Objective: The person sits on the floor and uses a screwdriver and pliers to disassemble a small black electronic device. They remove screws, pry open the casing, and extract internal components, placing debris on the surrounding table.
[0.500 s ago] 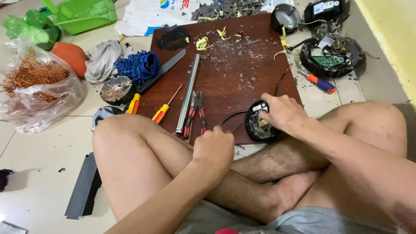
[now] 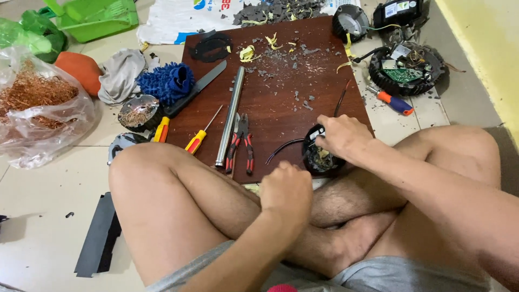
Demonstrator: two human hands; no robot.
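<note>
I sit cross-legged before a dark red wooden board [image 2: 281, 108]. My right hand [image 2: 343, 136] grips a round black motor part [image 2: 319, 157] at the board's near edge, fingers over its top; a black wire [image 2: 281, 147] trails from it. My left hand [image 2: 285, 190] is curled into a fist just in front of the part, resting on my leg; whether it holds anything is hidden. To the left on the board lie red-handled pliers [image 2: 241, 143], a steel tube [image 2: 231, 114] and a yellow-handled screwdriver [image 2: 201, 135].
A knife [image 2: 197, 89], blue cloth [image 2: 165, 82] and a copper-wound coil [image 2: 139, 112] lie left of the board. A clear bag of copper wire [image 2: 38, 105] sits far left. Opened black housings with a circuit board [image 2: 406, 69] and an orange-blue screwdriver [image 2: 393, 101] lie at right.
My right hand has shifted slightly on the motor part; my left fist stays in place. Nothing else has moved.
</note>
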